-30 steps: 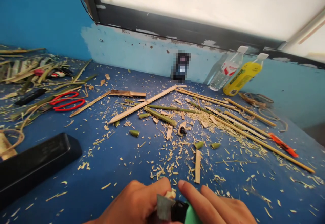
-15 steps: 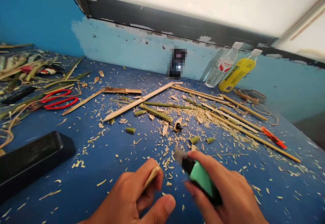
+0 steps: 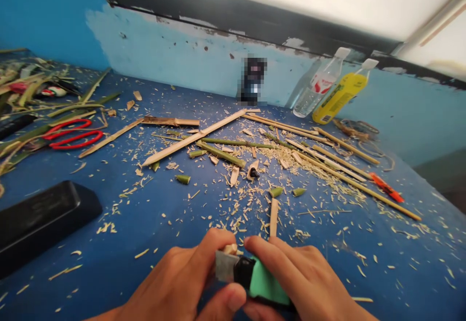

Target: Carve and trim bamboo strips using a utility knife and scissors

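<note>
Low in the view, my left hand (image 3: 182,272) is closed around a small piece of bamboo (image 3: 230,249), with only its pale end showing. My right hand (image 3: 306,272) grips a green and black utility knife (image 3: 267,282). Its wide blade points left and lies at the bamboo end, close by my left thumb and index finger; whether it cuts in I cannot tell. Just beyond my right fingers lies a flat bamboo strip (image 3: 274,216). Pale shavings and short green bamboo offcuts (image 3: 275,192) are scattered past both hands.
A black box-like object (image 3: 47,219) stands at left, with red-handled scissors (image 3: 74,134) behind it. Long bamboo strips (image 3: 196,139) and thin sticks (image 3: 357,185) lie mid-table, near an orange cutter (image 3: 386,187). A clear bottle (image 3: 320,88) and yellow bottle (image 3: 340,95) stand by the wall.
My right hand has brought the knife left and turned it, so its blade now meets the bamboo in my left hand. The camera view has shifted slightly.
</note>
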`<state>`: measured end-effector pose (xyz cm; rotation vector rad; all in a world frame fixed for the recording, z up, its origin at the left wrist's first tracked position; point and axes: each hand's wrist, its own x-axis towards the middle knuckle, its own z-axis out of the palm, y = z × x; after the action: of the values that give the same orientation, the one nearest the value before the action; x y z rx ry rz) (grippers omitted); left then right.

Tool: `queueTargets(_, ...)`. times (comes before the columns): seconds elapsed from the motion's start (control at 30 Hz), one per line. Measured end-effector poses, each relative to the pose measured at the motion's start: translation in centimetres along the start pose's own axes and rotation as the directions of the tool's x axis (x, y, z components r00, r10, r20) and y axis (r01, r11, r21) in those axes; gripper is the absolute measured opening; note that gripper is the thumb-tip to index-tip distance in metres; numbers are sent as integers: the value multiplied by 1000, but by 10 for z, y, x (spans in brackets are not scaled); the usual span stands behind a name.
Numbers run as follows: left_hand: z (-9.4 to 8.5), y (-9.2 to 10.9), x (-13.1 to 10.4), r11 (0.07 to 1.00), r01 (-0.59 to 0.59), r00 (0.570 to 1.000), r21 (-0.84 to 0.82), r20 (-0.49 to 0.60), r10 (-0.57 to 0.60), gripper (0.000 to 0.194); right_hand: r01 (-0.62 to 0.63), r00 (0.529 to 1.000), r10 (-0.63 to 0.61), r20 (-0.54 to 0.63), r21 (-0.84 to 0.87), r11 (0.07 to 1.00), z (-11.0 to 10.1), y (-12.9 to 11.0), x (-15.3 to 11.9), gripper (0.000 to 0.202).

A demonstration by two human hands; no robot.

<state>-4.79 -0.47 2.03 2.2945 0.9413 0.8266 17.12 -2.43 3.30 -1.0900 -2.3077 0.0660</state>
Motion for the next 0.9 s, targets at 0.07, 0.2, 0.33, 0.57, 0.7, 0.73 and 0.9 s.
queueTargets(0.07, 3, -3, -1, 997, 22, 1000, 70, -5, -22, 20, 5, 1000, -6, 5, 7, 1000, 2, 1, 0, 41)
queueTargets(0.2, 6, -3, -1, 997, 4, 1000, 73, 2, -4, 24, 13, 1000, -13, 6, 27, 1000, 4, 2, 0, 37)
queueTargets(0.33, 1, 0, 6, 998, -57, 998, 9, 15, 56, 18, 1, 1000, -3, 27, 53, 999, 3, 1, 0, 40)
queueTargets(0.57, -5, -1, 6, 980, -8, 996, -197, 86, 26, 15, 10, 1000, -10, -2, -38, 999, -1, -2, 3, 48)
queueTargets(0.7, -2, -1, 4, 968, 52, 995, -246, 91, -30, 18, -18, 1000, 16, -20, -106, 994, -1, -7, 5, 50)
queueTargets(0.73, 0, 0, 4, 965, 58, 995, -255, 93, -36, 17, -25, 999, 21, -32, -119, 993, 0, -9, 5, 49)
queueTargets(0.9, 7, 7, 5, 937, 225, 974, -267, 60, -217, 30, -120, 981, 92, -172, -160, 980, 8, -15, -2, 36)
